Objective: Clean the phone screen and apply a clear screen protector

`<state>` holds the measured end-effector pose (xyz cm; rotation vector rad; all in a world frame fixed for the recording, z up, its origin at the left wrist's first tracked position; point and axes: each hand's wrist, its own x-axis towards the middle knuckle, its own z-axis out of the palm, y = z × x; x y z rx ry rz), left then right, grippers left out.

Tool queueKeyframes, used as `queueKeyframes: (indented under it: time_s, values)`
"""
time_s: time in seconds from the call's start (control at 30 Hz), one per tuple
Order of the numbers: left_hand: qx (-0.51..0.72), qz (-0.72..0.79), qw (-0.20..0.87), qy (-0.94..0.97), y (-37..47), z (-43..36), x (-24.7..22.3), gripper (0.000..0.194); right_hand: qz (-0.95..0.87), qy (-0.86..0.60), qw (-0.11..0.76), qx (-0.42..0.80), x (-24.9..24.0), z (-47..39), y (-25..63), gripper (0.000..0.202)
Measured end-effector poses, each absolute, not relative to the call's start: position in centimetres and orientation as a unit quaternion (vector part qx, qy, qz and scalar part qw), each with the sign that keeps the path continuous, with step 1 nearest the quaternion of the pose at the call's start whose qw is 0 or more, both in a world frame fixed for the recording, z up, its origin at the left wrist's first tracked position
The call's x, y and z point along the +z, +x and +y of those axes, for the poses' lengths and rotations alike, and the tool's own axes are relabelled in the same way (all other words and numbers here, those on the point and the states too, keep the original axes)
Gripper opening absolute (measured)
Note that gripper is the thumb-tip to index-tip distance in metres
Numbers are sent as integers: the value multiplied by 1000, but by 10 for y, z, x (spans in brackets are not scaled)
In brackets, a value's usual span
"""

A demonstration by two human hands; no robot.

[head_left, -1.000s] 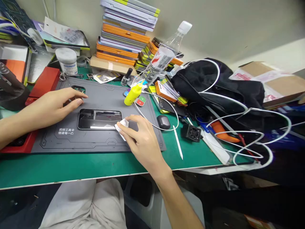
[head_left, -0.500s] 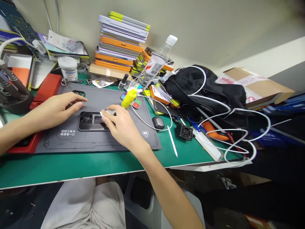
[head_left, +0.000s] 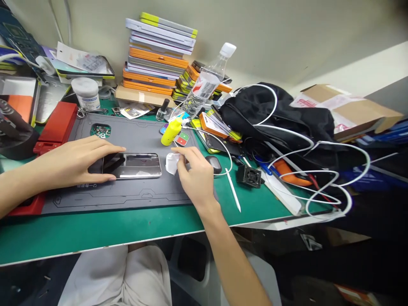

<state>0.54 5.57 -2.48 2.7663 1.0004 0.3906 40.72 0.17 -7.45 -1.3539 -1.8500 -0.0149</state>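
Observation:
A smartphone (head_left: 140, 165) with a dark, glossy screen lies face up on the grey work mat (head_left: 127, 195). My left hand (head_left: 92, 159) grips its left end, thumb along the near edge and fingers along the far edge. To the right of the phone, apart from it, my right hand (head_left: 194, 172) pinches a small white wipe (head_left: 172, 163) between thumb and fingers. A yellow squeeze bottle (head_left: 171, 131) stands just beyond the wipe. Small metal parts (head_left: 101, 131) sit in a recess of the mat behind my left hand.
A black earbud case (head_left: 213, 164), a white stylus (head_left: 233, 190) and a small black fan (head_left: 249, 176) lie right of the mat, near looping white cable. A plastic bottle (head_left: 207, 83) and stacked flat boxes (head_left: 156, 63) stand behind. At left is a red holder (head_left: 57, 125).
My right hand has moved right, off the phone's screen, carrying the wipe. My left hand has come down from above the mat and taken hold of the phone's left end.

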Motion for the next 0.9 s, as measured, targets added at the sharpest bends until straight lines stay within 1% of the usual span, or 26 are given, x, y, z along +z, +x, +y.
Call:
queueKeyframes:
  time_s: [0.1, 0.17, 0.23, 0.33, 0.4, 0.5, 0.7, 0.9]
  values:
    - [125, 314, 59, 939, 4, 53, -22, 78, -726, -528, 438, -42, -73, 2, 407, 47]
    - [127, 299, 32, 945, 4, 49, -22, 70, -742, -500, 445, -35, -71, 2, 408, 48]
    - [126, 293, 15, 948, 5, 46, -22, 63, -768, -471, 433, 1, -69, 2, 408, 49]
    - [127, 285, 3, 950, 6, 42, -22, 56, -812, -437, 383, 61, -67, 1, 405, 48]
    - [126, 274, -9, 953, 7, 41, -22, 54, -833, -420, 351, 77, -66, 0, 403, 45]
    - [128, 264, -17, 956, 10, 39, -19, 52, -848, -409, 329, 81, -65, -1, 401, 41]
    - [105, 289, 25, 951, 17, 35, -9, 52, -847, -426, 306, 89, -65, -4, 403, 39]
    - [91, 296, 31, 950, 20, 33, -6, 52, -850, -422, 304, 86, -66, -4, 404, 39]
